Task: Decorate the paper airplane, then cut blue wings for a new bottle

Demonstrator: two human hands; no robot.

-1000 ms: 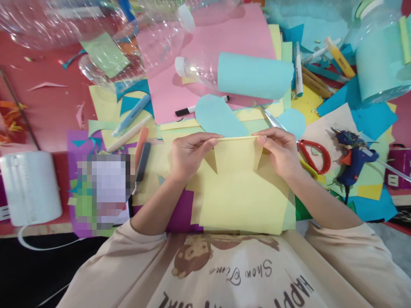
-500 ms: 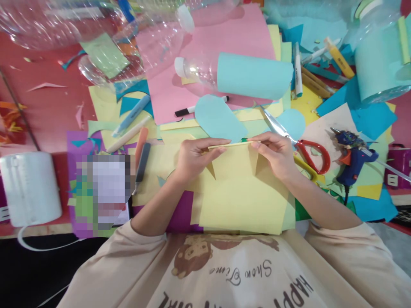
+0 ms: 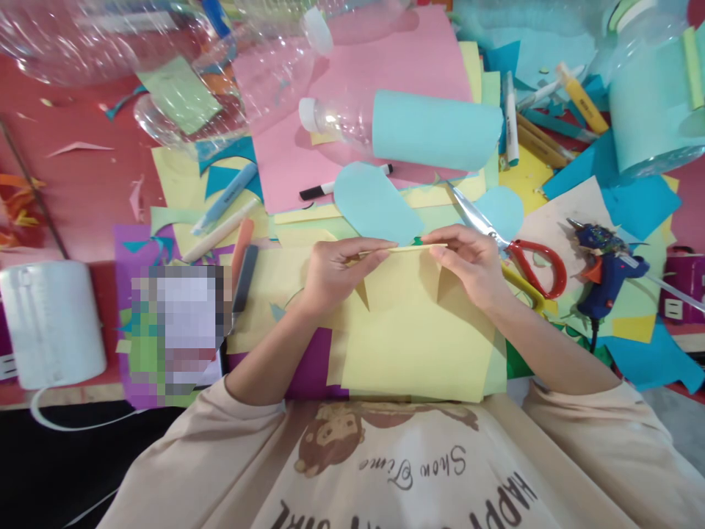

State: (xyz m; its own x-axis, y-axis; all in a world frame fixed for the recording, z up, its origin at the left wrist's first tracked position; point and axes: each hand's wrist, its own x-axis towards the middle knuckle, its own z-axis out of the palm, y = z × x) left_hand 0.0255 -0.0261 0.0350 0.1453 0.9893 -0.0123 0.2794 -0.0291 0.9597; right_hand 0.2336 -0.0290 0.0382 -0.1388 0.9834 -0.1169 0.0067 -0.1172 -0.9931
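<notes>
A pale yellow paper sheet lies in front of me on the cluttered table, its far edge lifted and folded over. My left hand pinches the left end of that folded edge. My right hand pinches the right end. The fold runs as a thin strip between my fingertips. Both hands are closed on the paper. A light blue rounded paper cut-out lies just beyond the fold.
Red-handled scissors lie right of my right hand, a blue glue gun further right. A bottle wrapped in light blue paper rests on pink paper beyond. Markers, clear bottles and a white roll at left crowd the table.
The folded edge between my fingers has narrowed and moved slightly away from me; my right hand slid inward to the left along the fold. The scissors' blades now show beyond it.
</notes>
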